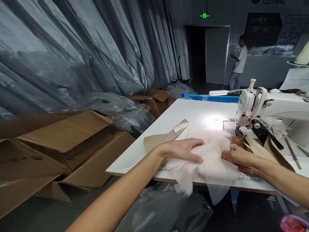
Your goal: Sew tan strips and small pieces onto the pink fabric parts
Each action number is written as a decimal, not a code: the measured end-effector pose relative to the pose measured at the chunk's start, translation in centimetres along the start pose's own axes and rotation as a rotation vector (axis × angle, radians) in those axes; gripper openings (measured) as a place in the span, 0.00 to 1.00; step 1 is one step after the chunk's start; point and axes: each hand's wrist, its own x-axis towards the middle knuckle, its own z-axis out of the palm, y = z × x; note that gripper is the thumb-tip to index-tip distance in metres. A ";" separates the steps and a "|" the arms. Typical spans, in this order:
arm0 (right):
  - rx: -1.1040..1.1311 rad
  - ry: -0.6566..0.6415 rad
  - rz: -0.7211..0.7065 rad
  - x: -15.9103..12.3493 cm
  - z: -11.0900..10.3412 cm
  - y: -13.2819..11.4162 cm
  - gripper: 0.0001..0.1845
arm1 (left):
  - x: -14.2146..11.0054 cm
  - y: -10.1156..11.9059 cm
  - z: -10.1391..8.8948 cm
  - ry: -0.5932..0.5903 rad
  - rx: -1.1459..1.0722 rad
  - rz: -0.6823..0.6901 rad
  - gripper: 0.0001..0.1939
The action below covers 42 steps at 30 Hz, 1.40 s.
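Observation:
A piece of sheer white fabric (207,158) lies bunched at the front of the sewing table, and its lower edges hang over the rim. My left hand (184,150) rests on its left side, palm down, thumb and fingers stretched apart. On the right side, my right hand (241,158) has its fingers closed on the fabric edge; the fingertips are partly hidden. Just beyond that hand stands a white sewing machine (248,109), its needle area lit by a lamp (218,93). Tan paper pieces (262,149) lie between the machine and my right forearm.
A rolled tan paper (166,137) lies left on the white table (130,158). Lace scraps (274,126) and a brown pencil-like tool (293,153) are at right. Open cardboard boxes (65,132) and plastic bags (120,109) crowd the left floor. A person (238,64) stands near the doorway.

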 end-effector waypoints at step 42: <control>-1.328 0.721 -0.919 -6.1 -7.7 12.1 0.27 | 5.2 -3.6 4.2 0.661 0.879 0.406 0.09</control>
